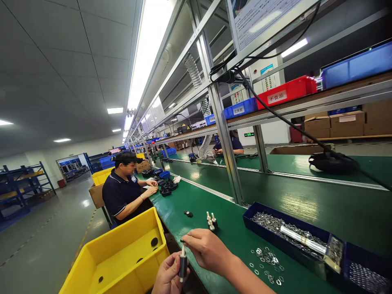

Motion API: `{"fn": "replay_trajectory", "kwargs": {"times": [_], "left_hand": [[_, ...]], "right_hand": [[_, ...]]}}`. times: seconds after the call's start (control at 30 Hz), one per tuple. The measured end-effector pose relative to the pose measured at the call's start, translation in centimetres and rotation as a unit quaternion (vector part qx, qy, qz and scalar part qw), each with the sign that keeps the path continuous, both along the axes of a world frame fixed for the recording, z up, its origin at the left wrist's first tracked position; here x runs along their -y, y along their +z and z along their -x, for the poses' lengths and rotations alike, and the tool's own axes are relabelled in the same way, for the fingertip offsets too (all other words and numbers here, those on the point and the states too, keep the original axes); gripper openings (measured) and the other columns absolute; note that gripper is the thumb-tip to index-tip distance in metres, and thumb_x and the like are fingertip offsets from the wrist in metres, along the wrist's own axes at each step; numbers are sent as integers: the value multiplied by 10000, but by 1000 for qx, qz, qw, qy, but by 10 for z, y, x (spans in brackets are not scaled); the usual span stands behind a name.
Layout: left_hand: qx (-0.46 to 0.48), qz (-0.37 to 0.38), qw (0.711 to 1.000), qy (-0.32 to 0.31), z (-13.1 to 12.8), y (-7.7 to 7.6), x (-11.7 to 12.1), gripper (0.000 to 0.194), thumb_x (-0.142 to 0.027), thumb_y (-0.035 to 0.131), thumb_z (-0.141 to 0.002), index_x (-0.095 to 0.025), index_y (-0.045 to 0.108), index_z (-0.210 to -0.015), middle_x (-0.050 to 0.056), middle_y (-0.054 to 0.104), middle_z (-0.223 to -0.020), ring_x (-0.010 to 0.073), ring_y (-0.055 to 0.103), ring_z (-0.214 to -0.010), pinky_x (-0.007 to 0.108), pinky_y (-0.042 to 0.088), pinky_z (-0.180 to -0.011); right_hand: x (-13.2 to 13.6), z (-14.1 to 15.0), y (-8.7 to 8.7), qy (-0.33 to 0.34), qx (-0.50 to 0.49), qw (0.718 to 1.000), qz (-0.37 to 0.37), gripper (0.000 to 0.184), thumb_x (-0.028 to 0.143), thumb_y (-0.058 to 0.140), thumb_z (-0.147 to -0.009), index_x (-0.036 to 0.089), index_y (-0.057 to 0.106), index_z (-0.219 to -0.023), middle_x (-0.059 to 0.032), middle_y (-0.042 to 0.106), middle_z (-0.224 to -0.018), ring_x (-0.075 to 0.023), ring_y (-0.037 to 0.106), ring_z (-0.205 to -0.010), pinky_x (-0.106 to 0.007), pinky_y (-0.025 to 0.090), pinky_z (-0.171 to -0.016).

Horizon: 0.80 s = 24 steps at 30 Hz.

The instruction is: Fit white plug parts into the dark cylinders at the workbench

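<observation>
Two hands: both at the tabletop (232, 228) front edge.
Left hand (168, 274): clamped around black cylinder (183, 265), upright.
Right hand (208, 249): fingers pinched at the cylinder's white tip (183, 250).
Beside: loose washers (268, 261), yellow bin (122, 257).

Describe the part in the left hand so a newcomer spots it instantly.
Start at the yellow bin by the green bench. Just right of it, at the bottom edge, the left hand holds a short black cylinder upright. Its white tip, pinched by the right hand, sets it apart from the flat washers.
</observation>
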State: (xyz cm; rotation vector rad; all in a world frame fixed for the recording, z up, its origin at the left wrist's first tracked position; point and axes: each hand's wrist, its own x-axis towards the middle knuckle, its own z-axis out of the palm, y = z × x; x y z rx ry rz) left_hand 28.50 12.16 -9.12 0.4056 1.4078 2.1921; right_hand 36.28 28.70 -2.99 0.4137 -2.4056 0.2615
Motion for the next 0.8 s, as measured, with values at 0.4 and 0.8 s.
{"fn": "replay_trajectory", "kwargs": {"times": [0.4,0.8], "left_hand": [[-138,37,988,64,-3,6,8,470,-549,928,-622,-183,825,-897,96,763,-845,200,688,-752,277,575,-722],[-385,116,892,205,-16,18,5,337,-485,825,-779,-211,827,-973,85,743,-902,231,685,-833,292,575,-746]], "right_hand": [[8,-1,5,-8,39,999,22,111,168,543,-944,176,650,-914,-48,656,-806,-185,588,-694,-310,318,-602],[16,-14,39,-41,109,949,293,291,263,645,-943,198,756,-682,0,659,-589,-117,426,-530,-300,230,-541]]}}
